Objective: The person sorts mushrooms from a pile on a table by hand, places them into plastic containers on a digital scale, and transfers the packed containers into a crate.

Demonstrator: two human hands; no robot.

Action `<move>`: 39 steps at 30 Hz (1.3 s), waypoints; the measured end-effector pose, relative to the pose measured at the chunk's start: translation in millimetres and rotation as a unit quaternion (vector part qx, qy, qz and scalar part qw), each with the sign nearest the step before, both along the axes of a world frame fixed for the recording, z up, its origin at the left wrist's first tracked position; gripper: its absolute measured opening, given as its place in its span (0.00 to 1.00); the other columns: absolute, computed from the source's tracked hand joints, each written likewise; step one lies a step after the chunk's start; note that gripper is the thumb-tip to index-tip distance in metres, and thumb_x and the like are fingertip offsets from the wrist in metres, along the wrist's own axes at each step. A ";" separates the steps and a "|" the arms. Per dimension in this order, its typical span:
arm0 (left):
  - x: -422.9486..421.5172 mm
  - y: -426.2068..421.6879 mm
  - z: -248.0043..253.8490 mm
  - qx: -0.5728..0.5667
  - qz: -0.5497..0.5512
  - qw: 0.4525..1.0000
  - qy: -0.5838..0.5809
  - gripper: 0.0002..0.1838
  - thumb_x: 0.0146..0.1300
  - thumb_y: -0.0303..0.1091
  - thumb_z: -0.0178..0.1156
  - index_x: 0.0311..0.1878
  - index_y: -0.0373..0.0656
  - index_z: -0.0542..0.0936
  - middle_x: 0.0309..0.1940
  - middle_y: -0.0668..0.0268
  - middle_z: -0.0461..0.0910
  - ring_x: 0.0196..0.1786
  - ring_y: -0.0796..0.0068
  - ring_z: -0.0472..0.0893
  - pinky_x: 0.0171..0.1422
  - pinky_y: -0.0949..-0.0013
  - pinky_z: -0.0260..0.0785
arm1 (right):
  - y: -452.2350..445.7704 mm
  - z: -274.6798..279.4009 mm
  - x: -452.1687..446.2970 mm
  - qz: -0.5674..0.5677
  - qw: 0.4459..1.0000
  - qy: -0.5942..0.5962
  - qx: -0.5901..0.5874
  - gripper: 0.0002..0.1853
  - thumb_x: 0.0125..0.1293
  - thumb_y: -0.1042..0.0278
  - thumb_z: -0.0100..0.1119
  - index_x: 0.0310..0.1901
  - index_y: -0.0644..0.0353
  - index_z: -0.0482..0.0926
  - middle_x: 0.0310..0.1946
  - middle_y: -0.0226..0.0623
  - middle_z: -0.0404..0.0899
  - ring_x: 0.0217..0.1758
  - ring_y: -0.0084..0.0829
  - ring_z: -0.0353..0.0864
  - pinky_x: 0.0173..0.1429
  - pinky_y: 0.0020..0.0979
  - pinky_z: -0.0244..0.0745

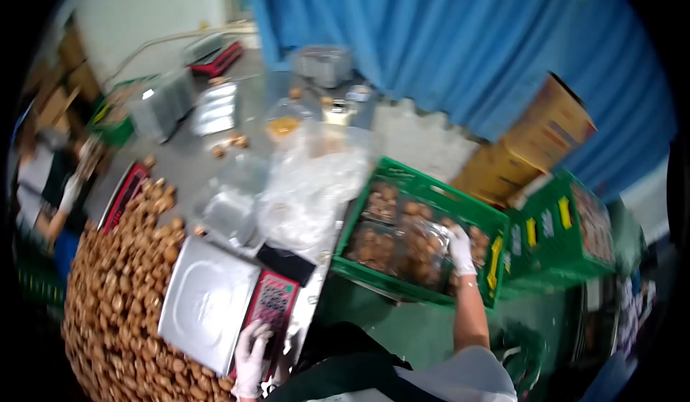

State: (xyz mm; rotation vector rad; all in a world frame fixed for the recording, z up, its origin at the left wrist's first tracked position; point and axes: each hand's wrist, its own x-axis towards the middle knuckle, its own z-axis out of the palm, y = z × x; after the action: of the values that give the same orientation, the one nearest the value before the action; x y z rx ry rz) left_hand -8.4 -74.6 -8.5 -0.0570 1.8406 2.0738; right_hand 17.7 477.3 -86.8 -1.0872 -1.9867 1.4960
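My left hand [251,355], in a white glove, rests with its fingers apart at the red keypad [272,301] of a scale. The scale's silver weighing pan [208,305] holds nothing. My right hand [462,249], also gloved, reaches into a green crate [438,192] on the right. Its fingers are closed at the right edge of a clear pack of brown mushrooms [422,249]; blur hides the exact grip. More packs of mushrooms [374,246] lie beside it in the crate.
Loose mushrooms [129,316] are heaped left of the scale. Clear trays [228,211] and plastic bags [309,186] lie beyond it. A second crate [546,233] and cardboard boxes [525,143] stand right. A co-worker's gloved hand [72,190] is at far left, near another scale [126,195].
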 end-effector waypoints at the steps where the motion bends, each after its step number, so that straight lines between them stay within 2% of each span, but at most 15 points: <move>1: 2.7 -3.3 -4.3 -0.005 0.001 1.000 -0.009 0.20 0.71 0.28 0.52 0.64 0.34 0.68 0.55 0.56 0.77 0.56 0.70 0.77 0.65 0.68 0.66 | 14.8 -42.0 0.8 0.011 0.976 -0.064 0.206 0.04 0.65 0.71 0.57 0.33 0.59 0.76 0.23 0.30 0.76 0.23 0.23 0.72 0.32 0.29 0.72; 3: 6.9 -3.4 1.6 0.003 -0.018 1.000 -0.006 0.19 0.71 0.27 0.52 0.63 0.34 0.69 0.56 0.56 0.76 0.58 0.70 0.76 0.66 0.68 0.66 | -10.8 -31.4 -27.4 0.017 0.958 -0.071 0.277 0.03 0.64 0.73 0.59 0.38 0.60 0.78 0.31 0.44 0.82 0.32 0.38 0.82 0.42 0.33 0.76; 5: 13.7 -4.1 3.6 0.009 -0.017 1.000 -0.022 0.20 0.71 0.28 0.52 0.64 0.34 0.68 0.56 0.57 0.76 0.60 0.69 0.75 0.68 0.67 0.64 | -65.0 16.8 -84.5 0.121 0.927 0.099 0.340 0.04 0.64 0.74 0.59 0.39 0.61 0.79 0.32 0.44 0.82 0.34 0.38 0.83 0.42 0.32 0.76; 10: 30.8 -7.1 18.6 -0.016 -0.021 1.000 -0.002 0.20 0.72 0.31 0.51 0.65 0.36 0.68 0.58 0.57 0.76 0.62 0.69 0.74 0.67 0.69 0.64 | -245.6 108.9 -207.5 0.384 0.858 0.187 0.284 0.06 0.63 0.73 0.58 0.36 0.67 0.79 0.32 0.45 0.80 0.35 0.46 0.80 0.42 0.35 0.74; 12: 46.7 -13.0 16.4 -0.027 -0.022 0.999 0.009 0.21 0.73 0.34 0.51 0.66 0.38 0.68 0.58 0.59 0.76 0.62 0.70 0.74 0.67 0.68 0.65 | -308.9 106.4 -238.5 0.458 0.820 0.212 0.270 0.07 0.64 0.72 0.58 0.33 0.67 0.78 0.30 0.45 0.80 0.34 0.47 0.79 0.41 0.37 0.74; 15: 74.7 -20.7 14.2 -0.032 -0.002 0.999 0.017 0.24 0.73 0.39 0.52 0.67 0.40 0.66 0.60 0.59 0.74 0.63 0.69 0.73 0.68 0.67 0.64 | -376.3 76.4 -273.5 0.469 0.698 0.325 0.432 0.12 0.66 0.65 0.56 0.27 0.63 0.78 0.26 0.44 0.79 0.32 0.47 0.79 0.40 0.41 0.75; 17: 96.5 -26.5 6.3 -0.040 0.047 0.998 -0.013 0.23 0.73 0.39 0.52 0.67 0.41 0.67 0.59 0.60 0.75 0.63 0.69 0.74 0.68 0.68 0.64 | -388.3 36.5 -287.9 0.553 0.596 0.087 0.575 0.17 0.67 0.58 0.53 0.24 0.58 0.79 0.23 0.43 0.79 0.29 0.47 0.80 0.39 0.43 0.76; 18: 107.8 -29.8 3.4 -0.038 0.070 0.997 -0.013 0.23 0.73 0.39 0.52 0.67 0.41 0.67 0.59 0.60 0.75 0.63 0.69 0.74 0.68 0.68 0.64 | -389.9 18.3 -294.5 0.550 0.579 0.117 0.591 0.19 0.67 0.54 0.50 0.24 0.55 0.82 0.22 0.43 0.79 0.27 0.47 0.80 0.37 0.43 0.76; 23: 159.5 -42.3 -18.6 -0.029 0.199 0.979 -0.038 0.21 0.73 0.36 0.51 0.66 0.38 0.68 0.58 0.62 0.76 0.62 0.72 0.74 0.68 0.69 0.64 | -382.8 42.5 -295.2 0.546 0.683 0.056 0.481 0.16 0.59 0.55 0.56 0.26 0.62 0.78 0.24 0.52 0.77 0.32 0.55 0.78 0.36 0.49 0.70; 25: 174.2 -46.3 -29.0 -0.025 0.227 0.973 -0.044 0.21 0.73 0.36 0.51 0.65 0.37 0.69 0.59 0.62 0.76 0.62 0.72 0.74 0.68 0.69 0.64 | -368.3 44.5 -308.3 0.570 0.704 0.050 0.420 0.17 0.57 0.58 0.62 0.23 0.64 0.73 0.18 0.46 0.72 0.22 0.44 0.73 0.31 0.42 0.67; 28: 184.5 -49.1 -26.7 -0.030 0.268 0.962 -0.043 0.20 0.73 0.36 0.51 0.64 0.38 0.70 0.56 0.61 0.77 0.59 0.72 0.76 0.66 0.69 0.65 | -342.7 44.6 -348.3 0.553 0.781 0.135 0.256 0.17 0.65 0.62 0.54 0.24 0.66 0.71 0.22 0.38 0.73 0.27 0.26 0.71 0.35 0.34 0.67; 30: 189.2 -51.3 -28.9 -0.033 0.291 0.955 -0.042 0.20 0.73 0.36 0.52 0.63 0.38 0.71 0.53 0.60 0.79 0.57 0.71 0.77 0.64 0.70 0.67 | -318.1 71.1 -367.4 0.453 0.859 0.176 0.159 0.20 0.73 0.58 0.47 0.28 0.65 0.74 0.26 0.33 0.74 0.30 0.24 0.70 0.39 0.29 0.67; 33: 190.4 -60.0 -35.7 -0.031 0.300 0.953 -0.043 0.20 0.73 0.37 0.52 0.63 0.38 0.71 0.53 0.60 0.79 0.56 0.72 0.77 0.64 0.70 0.67 | -354.5 160.1 -291.9 0.430 0.854 0.272 0.113 0.15 0.75 0.63 0.44 0.36 0.66 0.74 0.30 0.33 0.73 0.36 0.25 0.70 0.43 0.29 0.66; 35: 192.2 -64.1 -37.3 -0.052 0.276 0.958 -0.061 0.20 0.74 0.36 0.50 0.65 0.39 0.70 0.57 0.61 0.77 0.60 0.72 0.75 0.65 0.69 0.67 | -357.3 160.5 -269.4 0.544 0.775 0.241 0.212 0.12 0.71 0.67 0.48 0.33 0.65 0.74 0.29 0.37 0.73 0.35 0.30 0.72 0.47 0.34 0.68; 39: 192.3 -70.9 -38.5 -0.048 0.275 0.958 -0.066 0.20 0.73 0.36 0.51 0.65 0.39 0.69 0.57 0.62 0.78 0.59 0.73 0.76 0.65 0.70 0.67 | -422.1 144.5 -185.0 0.719 0.422 0.292 0.468 0.09 0.58 0.67 0.64 0.27 0.61 0.77 0.31 0.43 0.76 0.36 0.43 0.76 0.58 0.45 0.70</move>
State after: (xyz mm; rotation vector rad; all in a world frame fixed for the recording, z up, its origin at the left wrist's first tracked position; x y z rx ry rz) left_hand 184.0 -145.5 -47.0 -0.7960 2.0010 2.2460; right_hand -167.3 55.2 57.7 1.7974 -2.2943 0.4737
